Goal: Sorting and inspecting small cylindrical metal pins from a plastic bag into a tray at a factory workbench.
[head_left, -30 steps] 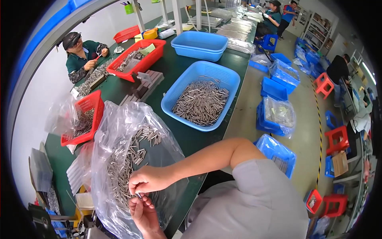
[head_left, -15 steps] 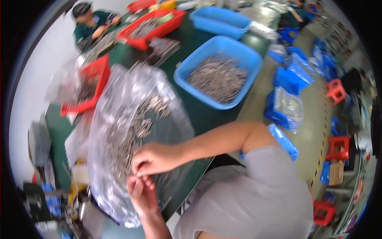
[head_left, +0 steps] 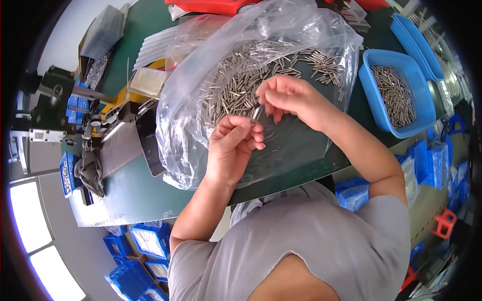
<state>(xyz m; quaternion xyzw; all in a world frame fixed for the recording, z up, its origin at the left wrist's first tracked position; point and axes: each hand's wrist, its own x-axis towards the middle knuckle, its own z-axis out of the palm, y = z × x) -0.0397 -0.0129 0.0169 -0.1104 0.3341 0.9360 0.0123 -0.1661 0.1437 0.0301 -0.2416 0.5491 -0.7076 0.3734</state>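
A small silvery metal pin stands up between the thumb and fingertips of my left hand. Close beside it on the right is my right hand, its fingers curled in and its thumb against them; whatever they may hold is hidden. Both hands are over the near side of a clear plastic bag, spread out on the green table. A large heap of similar metal pins lies on the bag beyond my hands, with a smaller group to its right.
To the right stands a blue basket of metal pins, with another blue basin behind it. Red trays line the far side. A black tray and a bench machine are at the left. Blue crates sit below the table.
The view has swung left, bringing the machine and lower-left crates into sight, while the co-worker has left it. My hands, together before, are now slightly apart, with a pin showing in the left.
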